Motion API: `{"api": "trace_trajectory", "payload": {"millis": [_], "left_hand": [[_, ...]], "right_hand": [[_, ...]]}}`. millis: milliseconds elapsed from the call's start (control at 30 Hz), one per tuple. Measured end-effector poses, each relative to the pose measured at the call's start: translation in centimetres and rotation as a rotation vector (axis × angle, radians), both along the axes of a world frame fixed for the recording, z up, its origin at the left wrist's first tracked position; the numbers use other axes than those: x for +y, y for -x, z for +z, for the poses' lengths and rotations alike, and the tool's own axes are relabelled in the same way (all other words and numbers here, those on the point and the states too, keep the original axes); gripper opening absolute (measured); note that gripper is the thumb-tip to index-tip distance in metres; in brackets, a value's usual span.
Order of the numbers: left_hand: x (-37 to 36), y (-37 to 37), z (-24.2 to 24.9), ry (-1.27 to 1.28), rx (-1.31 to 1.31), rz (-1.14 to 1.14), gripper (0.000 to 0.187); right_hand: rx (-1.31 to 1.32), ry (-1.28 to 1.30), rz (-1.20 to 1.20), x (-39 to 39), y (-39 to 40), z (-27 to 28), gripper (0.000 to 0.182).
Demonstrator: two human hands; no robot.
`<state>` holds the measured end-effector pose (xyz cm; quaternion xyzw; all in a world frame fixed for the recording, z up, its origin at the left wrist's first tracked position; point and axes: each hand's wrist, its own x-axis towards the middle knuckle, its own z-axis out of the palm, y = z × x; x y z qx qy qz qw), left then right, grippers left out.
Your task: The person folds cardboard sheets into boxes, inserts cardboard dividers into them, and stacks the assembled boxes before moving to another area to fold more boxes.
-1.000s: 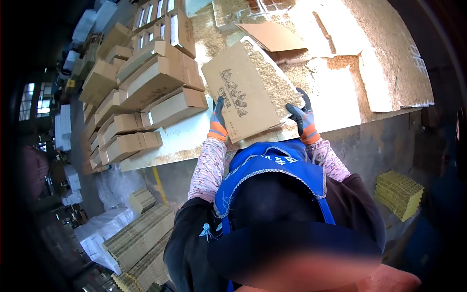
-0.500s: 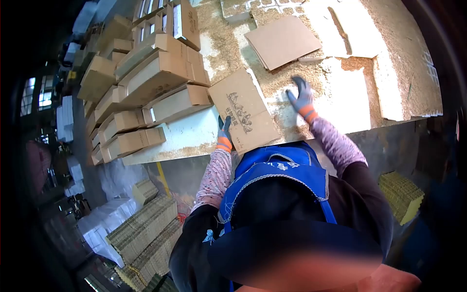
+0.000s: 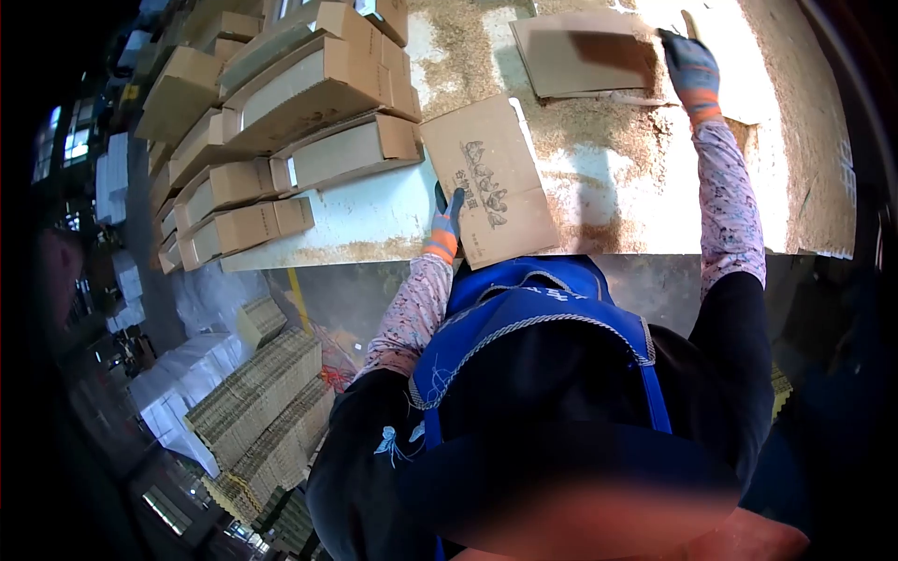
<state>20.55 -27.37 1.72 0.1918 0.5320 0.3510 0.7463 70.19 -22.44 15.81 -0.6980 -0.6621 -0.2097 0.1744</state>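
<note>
Fingers (image 3: 449,208) of the left hand (image 3: 445,224), in a grey glove with an orange cuff, are curled closed around the near left edge of a flat printed cardboard sheet (image 3: 489,192), pinching it against the table (image 3: 374,224). That sheet lies on the sawdust-strewn tabletop, its near corner overhanging the table's front edge just above the person's blue vest (image 3: 538,323). Across the table from the printed sheet, further back and to the right, the right hand (image 3: 690,67) is stretched out at full arm's length, fingers spread open and resting on the right edge of a plain cardboard stack (image 3: 585,51); it grips nothing that can be seen. Left of the printed sheet, and touching its far left corner, stands a heap of folded cardboard boxes (image 3: 281,112) stacked in leaning rows. Below the printed sheet and to the left, under the table's edge on the floor, lie bundles of corrugated sheets (image 3: 257,416).
</note>
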Motion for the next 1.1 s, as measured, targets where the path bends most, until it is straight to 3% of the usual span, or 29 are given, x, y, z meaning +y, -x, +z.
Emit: {"api": "trace_trajectory", "payload": {"millis": [67, 133, 200, 267, 367, 433, 467, 567, 633, 733, 800, 867, 933, 967, 1033, 1100], "left_hand": [[-0.3, -0.8, 2.3, -0.012, 0.041, 0.006, 0.054], [-0.1, -1.1, 2.4, -0.032, 0.078, -0.007, 0.054], [0.0, -0.5, 0.8, -0.033, 0.057, -0.021, 0.056], [0.0, 0.2, -0.7, -0.004, 0.019, -0.028, 0.056], [0.3, 0.5, -1.5, -0.002, 0.081, -0.070, 0.059], [-0.1, 0.3, -0.6, 0.066, 0.007, -0.007, 0.061], [-0.2, 0.3, -0.1, 0.067, 0.015, -0.011, 0.061], [-0.1, -0.2, 0.9, 0.006, 0.050, -0.059, 0.061], [-0.1, 0.0, 0.5, 0.098, 0.098, -0.030, 0.060], [-0.3, 0.3, 0.1, 0.021, 0.082, -0.045, 0.059], [-0.3, 0.1, -0.5, -0.041, 0.137, -0.042, 0.057], [0.1, 0.8, -3.4, -0.105, 0.183, -0.029, 0.056], [0.3, 2.5, -6.6, -0.334, 0.473, -0.233, 0.053], [0.1, 2.6, -6.9, -0.334, 0.471, -0.223, 0.053], [-0.1, 1.1, -3.4, -0.101, 0.186, -0.050, 0.052], [-0.6, 0.6, -2.6, -0.108, 0.150, -0.078, 0.052]], "right_hand": [[0.355, -0.316, -0.081, -1.8, 0.7, 2.4, 0.024], [1.114, -0.489, 0.091, -4.1, 3.8, 3.7, 0.027], [1.384, -0.323, -0.029, -6.2, 6.5, 2.1, 0.033], [1.392, -0.009, -0.142, -8.1, 9.6, -2.3, 0.039], [1.482, 0.005, -0.160, -9.8, 12.8, -8.0, 0.043], [1.652, 0.010, -0.148, -10.2, 13.0, -8.6, 0.043], [1.627, 0.051, -0.056, -10.7, 12.4, -8.5, 0.043], [1.721, 0.135, -0.073, -11.3, 12.1, -9.4, 0.043], [1.661, 0.243, -0.046, -11.4, 12.1, -10.0, 0.043], [1.903, 0.305, 0.021, -11.2, 14.5, -12.7, 0.044], [1.934, 0.331, -0.094, -11.1, 16.0, -13.3, 0.043], [1.977, 0.624, 0.120, -10.6, 16.3, -11.7, 0.048], [1.988, 0.730, 0.170, -9.7, 17.0, -10.0, 0.049], [2.002, 0.830, 0.221, -9.3, 17.3, -9.2, 0.050], [1.948, 0.861, 0.267, -8.1, 17.8, -7.8, 0.052], [1.860, 0.868, 0.292, -7.5, 18.9, -7.3, 0.058]]}}
